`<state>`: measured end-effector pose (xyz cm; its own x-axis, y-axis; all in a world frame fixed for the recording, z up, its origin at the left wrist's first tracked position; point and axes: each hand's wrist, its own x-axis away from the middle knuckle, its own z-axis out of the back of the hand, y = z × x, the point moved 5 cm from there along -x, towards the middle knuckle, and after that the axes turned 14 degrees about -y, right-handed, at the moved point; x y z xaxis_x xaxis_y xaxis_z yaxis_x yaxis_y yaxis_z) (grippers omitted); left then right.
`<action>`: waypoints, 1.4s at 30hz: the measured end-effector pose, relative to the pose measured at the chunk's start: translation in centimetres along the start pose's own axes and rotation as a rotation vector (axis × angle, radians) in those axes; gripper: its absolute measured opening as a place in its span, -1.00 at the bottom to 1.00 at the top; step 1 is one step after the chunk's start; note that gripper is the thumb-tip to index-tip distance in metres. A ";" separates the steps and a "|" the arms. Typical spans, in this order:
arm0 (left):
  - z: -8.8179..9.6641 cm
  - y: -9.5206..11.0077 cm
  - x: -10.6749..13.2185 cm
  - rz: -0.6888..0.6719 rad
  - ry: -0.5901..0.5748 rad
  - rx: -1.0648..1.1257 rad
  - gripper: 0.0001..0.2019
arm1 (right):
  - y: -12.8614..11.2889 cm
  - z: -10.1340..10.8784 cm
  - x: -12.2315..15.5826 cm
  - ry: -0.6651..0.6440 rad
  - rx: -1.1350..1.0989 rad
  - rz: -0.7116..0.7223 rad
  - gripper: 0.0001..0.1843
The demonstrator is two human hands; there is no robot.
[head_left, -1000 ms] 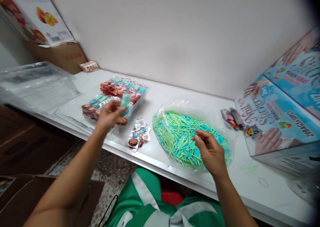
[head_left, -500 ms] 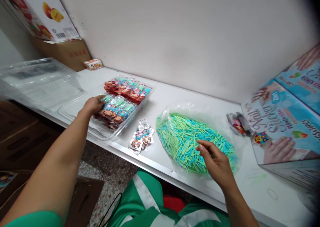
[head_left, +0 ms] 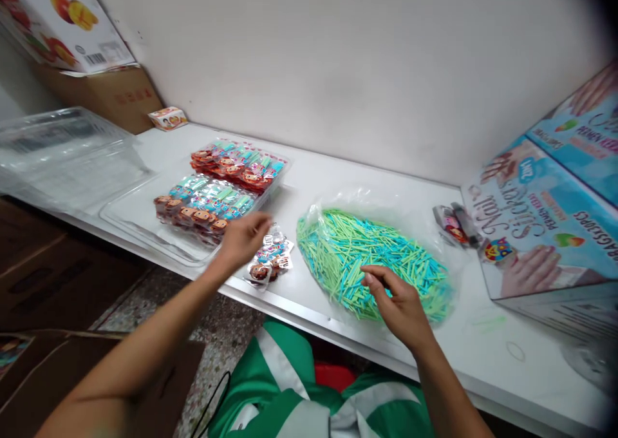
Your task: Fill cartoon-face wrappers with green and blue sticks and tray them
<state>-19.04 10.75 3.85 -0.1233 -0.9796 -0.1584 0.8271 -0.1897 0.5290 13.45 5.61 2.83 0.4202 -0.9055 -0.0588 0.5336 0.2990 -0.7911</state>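
Small pile of clear plastic packets, brown cartoon heads: on white desk, just right of left hand, long axis pointing off near edge. Left nearer, fingertips bunched; right hand over thin green-blue sticks, fingers curled. Either pinching: can't tell.

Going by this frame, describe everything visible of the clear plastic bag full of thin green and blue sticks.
The clear, crinkled plastic bag lies on the white tabletop, bulging into a long, rounded shape. Its glossy film bunches loosely along the far side. Inside, thin green and blue sticks lie heaped in mixed directions, filling most of it. The bare right hand covers part of its near side; whether they touch is unclear. Whether the bag is sealed cannot be told.
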 end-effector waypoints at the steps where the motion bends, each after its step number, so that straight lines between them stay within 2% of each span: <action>1: -2.2 0.6 0.7 0.037 -0.046 -0.039 -0.65 | -0.2 -0.2 0.1 -0.014 0.002 0.012 -0.77; 2: -4.0 0.5 1.1 0.111 -0.073 -0.092 -0.60 | -0.4 -0.3 0.2 -0.027 0.008 0.024 -0.77; 4: -6.7 -1.0 1.2 0.316 -0.073 -0.162 -0.49 | -0.9 -0.6 0.5 -0.050 0.032 0.047 -0.78; 7: -8.4 -3.9 0.4 0.540 -0.015 -0.155 -0.43 | -1.2 -0.5 1.2 -0.064 0.060 0.068 -0.77; 9: -8.6 -5.0 -0.2 0.562 0.079 -0.091 -0.47 | -1.0 -0.3 1.8 -0.060 0.052 0.068 -0.77; 11: -8.3 -5.2 -0.6 0.515 0.187 -0.013 -0.51 | -0.6 0.0 2.3 -0.049 0.032 0.059 -0.76; 14: -7.5 -4.2 -0.4 0.447 0.273 0.154 -0.64 | 0.1 0.1 2.7 -0.037 0.002 0.041 -0.76; 16: -6.8 -2.5 0.1 0.400 0.279 0.395 -0.75 | 0.5 -0.1 2.6 -0.011 -0.024 0.017 -0.76; 18: -6.4 0.3 0.8 0.320 0.210 0.708 -0.80 | 0.5 -0.5 2.3 0.046 -0.060 -0.012 -0.74; 20: -6.7 4.2 1.7 0.222 0.016 0.914 -0.80 | 0.3 -1.4 2.0 0.089 -0.112 -0.024 -0.61; 21: -7.1 6.2 2.3 0.182 -0.089 0.975 -0.80 | 0.2 -2.1 1.8 0.064 -0.143 -0.021 -0.55; 23: -8.4 9.6 3.6 0.144 -0.266 1.092 -0.81 | -0.1 -3.7 1.5 -0.043 -0.238 -0.023 -0.70; 25: -10.3 11.7 4.6 0.156 -0.365 1.221 -0.81 | 0.0 -4.9 1.6 -0.114 -0.311 -0.053 -0.77; 27: -12.3 12.6 5.2 0.183 -0.437 1.328 -0.77 | 0.4 -5.3 2.0 -0.122 -0.342 -0.088 -0.75; 30: -14.7 12.8 5.3 0.243 -0.494 1.397 -0.75 | 1.2 -4.7 2.7 -0.154 -0.338 -0.094 -0.74; 33: -15.7 12.5 5.3 0.305 -0.477 1.376 -0.77 | 3.0 -2.9 3.1 -0.237 -0.273 -0.098 -0.69; 34: -15.8 12.5 5.4 0.313 -0.477 1.357 -0.77 | 3.8 -2.0 3.2 -0.225 -0.223 -0.118 -0.68; 38: -16.4 13.0 6.6 0.344 -0.561 1.274 -0.75 | 6.1 1.7 3.0 -0.163 0.229 -0.175 -0.73; 40: -17.0 13.5 7.3 0.358 -0.646 1.258 -0.73 | 5.9 2.1 2.2 -0.207 0.488 -0.151 -0.75; 42: -17.3 14.1 7.8 0.362 -0.712 1.290 -0.72 | 5.1 1.4 1.0 -0.292 0.699 -0.080 -0.74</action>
<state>1.12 1.57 -4.37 -0.5683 -0.7397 0.3604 -0.1144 0.5048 0.8556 17.66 6.63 -0.38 0.4863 -0.8449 0.2228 0.8702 0.4454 -0.2107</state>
